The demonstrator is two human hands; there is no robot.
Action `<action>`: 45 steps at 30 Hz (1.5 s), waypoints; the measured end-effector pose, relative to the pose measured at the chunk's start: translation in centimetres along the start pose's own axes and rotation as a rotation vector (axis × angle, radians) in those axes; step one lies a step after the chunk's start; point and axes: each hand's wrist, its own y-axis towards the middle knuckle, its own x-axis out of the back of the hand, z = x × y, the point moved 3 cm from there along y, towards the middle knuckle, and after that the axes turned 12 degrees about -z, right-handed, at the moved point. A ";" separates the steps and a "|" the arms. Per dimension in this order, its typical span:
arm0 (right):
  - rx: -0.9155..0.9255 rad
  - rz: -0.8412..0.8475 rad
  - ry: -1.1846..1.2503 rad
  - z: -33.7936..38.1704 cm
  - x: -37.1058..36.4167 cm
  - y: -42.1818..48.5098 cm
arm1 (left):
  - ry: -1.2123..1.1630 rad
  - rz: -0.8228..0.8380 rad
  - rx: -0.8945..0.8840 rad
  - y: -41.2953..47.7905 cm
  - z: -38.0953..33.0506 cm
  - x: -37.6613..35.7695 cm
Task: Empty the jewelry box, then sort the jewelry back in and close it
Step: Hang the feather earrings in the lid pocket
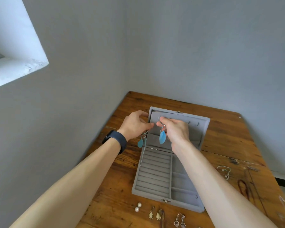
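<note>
Bare forearms (82,175), blue feather earrings (162,140) above open grey jewelry box (153,175).

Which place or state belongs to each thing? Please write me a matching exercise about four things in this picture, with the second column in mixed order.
Things
1. jewelry box
2. pearl earrings
3. blue feather earrings
4. bracelet

Places or states
a. on the table, right of the box
b. one hanging from the left hand, one from the right hand
c. open on the table
d. on the table, before the box's near left corner

Pairs: 1-c, 2-d, 3-b, 4-a
</note>
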 end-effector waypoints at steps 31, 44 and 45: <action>-0.102 -0.094 0.043 0.4 -0.3 -1.1 | -0.023 -0.068 -0.035 -1.1 -0.5 0.1; -0.090 -0.086 0.024 -0.4 -0.6 -1.6 | -0.009 -0.098 -0.051 -1.3 -0.4 0.3; -0.061 -0.072 0.016 -0.6 -0.6 -1.8 | -0.015 -0.099 -0.047 -1.3 -0.3 0.3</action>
